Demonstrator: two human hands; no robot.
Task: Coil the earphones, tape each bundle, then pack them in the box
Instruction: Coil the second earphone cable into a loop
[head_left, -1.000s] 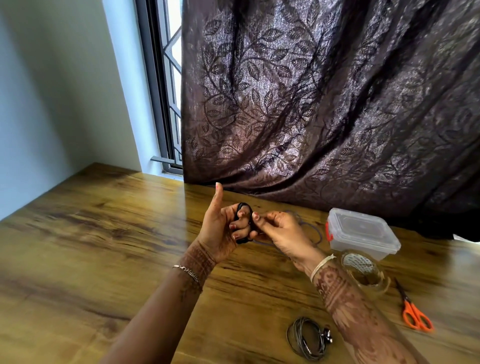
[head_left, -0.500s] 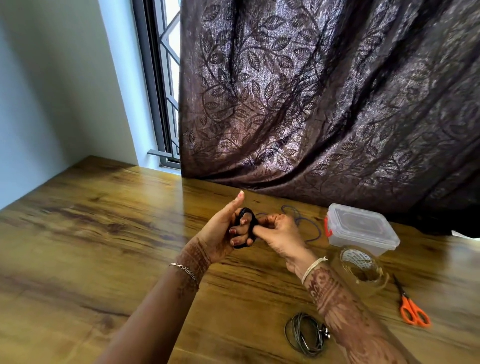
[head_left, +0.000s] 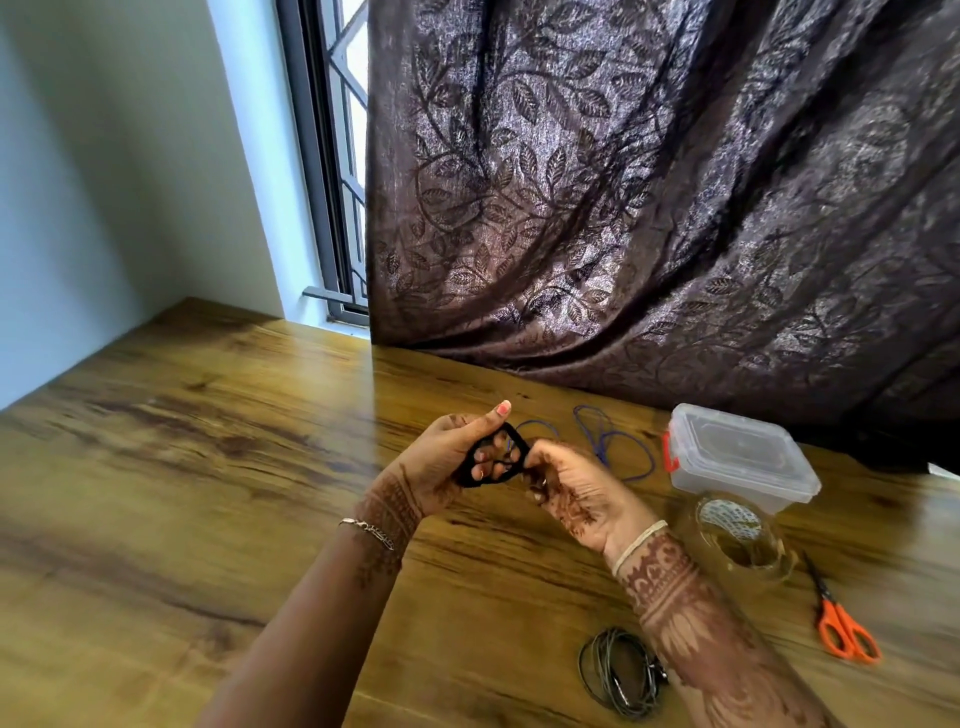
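Your left hand (head_left: 436, 467) curls its fingers through the black earphone coil (head_left: 470, 477), thumb raised, above the table (head_left: 208, 467). Your right hand (head_left: 576, 493) pinches the coil's right edge. 1 blue earphone cable (head_left: 610, 441) lies loose just behind. 1 grey bundle (head_left: 615, 670) lies nearer you. The lidded box (head_left: 737, 457) stands right, beside the tape roll (head_left: 740, 538) and scissors (head_left: 844, 626).

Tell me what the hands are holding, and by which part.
Both hold the black earphone coil. The left hand grips its left side, with fingers through the loop. The right hand pinches its right end.
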